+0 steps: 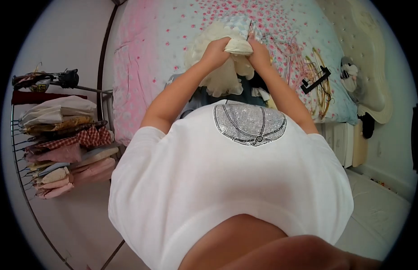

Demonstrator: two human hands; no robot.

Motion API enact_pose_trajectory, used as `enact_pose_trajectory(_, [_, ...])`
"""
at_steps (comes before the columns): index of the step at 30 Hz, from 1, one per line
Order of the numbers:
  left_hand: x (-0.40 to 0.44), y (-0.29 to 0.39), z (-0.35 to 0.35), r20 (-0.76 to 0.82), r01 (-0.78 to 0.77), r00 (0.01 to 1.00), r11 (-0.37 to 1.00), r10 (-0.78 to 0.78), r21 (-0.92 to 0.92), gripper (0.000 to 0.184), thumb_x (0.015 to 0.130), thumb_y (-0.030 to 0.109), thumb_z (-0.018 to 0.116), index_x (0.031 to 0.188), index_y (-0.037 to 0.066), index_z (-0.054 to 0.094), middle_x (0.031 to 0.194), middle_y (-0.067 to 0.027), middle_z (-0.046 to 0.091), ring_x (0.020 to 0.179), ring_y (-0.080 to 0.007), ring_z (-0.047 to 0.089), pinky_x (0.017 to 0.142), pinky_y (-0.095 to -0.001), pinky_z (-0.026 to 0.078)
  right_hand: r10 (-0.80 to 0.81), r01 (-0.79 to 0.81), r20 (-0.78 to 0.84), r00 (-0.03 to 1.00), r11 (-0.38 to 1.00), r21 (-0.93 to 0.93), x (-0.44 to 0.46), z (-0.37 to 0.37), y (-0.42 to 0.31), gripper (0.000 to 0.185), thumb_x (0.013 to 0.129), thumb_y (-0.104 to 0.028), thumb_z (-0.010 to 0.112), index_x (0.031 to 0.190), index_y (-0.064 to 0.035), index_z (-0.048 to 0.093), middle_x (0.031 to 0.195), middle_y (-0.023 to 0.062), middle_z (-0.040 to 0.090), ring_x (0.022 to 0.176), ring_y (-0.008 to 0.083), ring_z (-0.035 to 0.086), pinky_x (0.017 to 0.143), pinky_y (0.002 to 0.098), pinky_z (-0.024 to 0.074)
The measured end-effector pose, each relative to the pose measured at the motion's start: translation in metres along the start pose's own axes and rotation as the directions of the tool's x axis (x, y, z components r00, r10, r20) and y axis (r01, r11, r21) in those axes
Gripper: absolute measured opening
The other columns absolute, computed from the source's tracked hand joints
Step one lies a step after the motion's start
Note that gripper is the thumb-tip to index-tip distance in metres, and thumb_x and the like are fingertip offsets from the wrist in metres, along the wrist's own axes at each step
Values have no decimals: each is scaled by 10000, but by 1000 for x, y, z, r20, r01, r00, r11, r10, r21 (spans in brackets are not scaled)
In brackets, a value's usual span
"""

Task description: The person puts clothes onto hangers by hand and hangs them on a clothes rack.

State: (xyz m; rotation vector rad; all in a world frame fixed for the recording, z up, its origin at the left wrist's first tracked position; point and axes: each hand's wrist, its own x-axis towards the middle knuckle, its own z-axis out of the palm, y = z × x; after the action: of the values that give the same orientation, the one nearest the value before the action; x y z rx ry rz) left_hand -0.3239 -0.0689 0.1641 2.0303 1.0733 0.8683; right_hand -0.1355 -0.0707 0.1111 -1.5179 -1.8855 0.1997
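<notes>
A cream ruffled garment (222, 76) of thin, frilly cloth hangs between my two hands above the bed. My left hand (215, 52) is closed on one end of its smooth folded band (239, 46). At the other end of that band my right hand (259, 53) grips the cloth, its fingers partly hidden. Ruffles spread out to the left and drop down toward me. Whether it is a skirt or a dress I cannot tell. Under it and close to my body lie dark clothes (218, 96), mostly covered.
Pink-flowered bedding (173, 27) covers the bed. Several gold hangers and a black hanger (315, 80) lie at the right, near a plush toy (349, 70) and the tufted headboard (375, 54). To the left stands a rack with hanging clothes (69, 139). A white cabinet (340, 141) is beside the bed.
</notes>
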Motion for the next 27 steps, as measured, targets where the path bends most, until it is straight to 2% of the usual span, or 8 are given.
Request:
enact_pose_trajectory(6, [-7,-15,-20,-1,93,996,995,-93,-48,258,698,59,496,946,29,563,893,-175,603,864,-320,570,726,-358,439,368,-371,73,927,875,311,-13,23,48,284,744,-113,581,1013,-35,540,943,148,599,862,281,570,726,351,436])
enact_pose_trajectory(9, [-10,-81,-11,-8,181,983,968,-182,173,341,701,100,538,1035,36,535,940,-166,600,891,-319,563,774,-371,437,494,-476,75,866,772,422,-8,12,42,295,740,-109,568,1018,-15,538,927,135,594,849,218,559,734,314,425])
enact_pose_trajectory(12, [-16,-109,-3,69,312,934,895,-351,319,462,688,158,600,1118,37,482,971,-161,592,907,-316,559,804,-388,432,435,-506,262,862,775,379,1,-7,29,296,726,-105,575,1008,-24,539,927,124,592,851,211,557,736,309,422])
enact_pose_trajectory(15, [-15,-93,12,-99,-161,973,925,206,345,564,661,197,646,1158,35,436,983,-152,590,916,-312,560,809,-388,431,394,-451,245,886,855,255,2,-34,-26,283,719,-95,578,990,-29,535,912,104,588,845,197,554,729,299,421])
enact_pose_trajectory(18, [-8,-32,11,38,-302,953,952,300,55,481,672,150,650,1103,18,483,978,-157,584,935,-282,548,833,-360,408,146,-240,236,961,865,442,5,4,-6,390,683,-170,627,1022,-16,510,959,161,568,869,289,554,755,332,428])
enact_pose_trajectory(21, [3,-41,12,307,85,950,994,-61,-66,348,714,105,593,1044,19,527,964,-125,582,919,-224,540,818,-313,408,91,-218,292,952,872,439,2,3,-12,460,659,-174,654,1062,-28,487,991,158,562,916,267,553,783,324,426])
enact_pose_trajectory(25, [-5,-55,12,225,169,967,966,-123,-195,259,733,62,529,987,24,562,948,-85,587,887,-171,535,778,-282,417,45,-322,473,880,789,523,-14,1,-8,532,635,-194,696,1091,-27,479,1011,148,569,941,235,553,797,312,424])
enact_pose_trajectory(27, [-13,-58,14,176,228,968,924,-180,-307,256,726,75,535,973,22,575,928,-76,601,859,-170,551,757,-291,428,0,-259,511,859,862,435,-25,-3,-4,554,631,-202,710,1108,-34,483,1015,127,576,933,217,556,797,306,423])
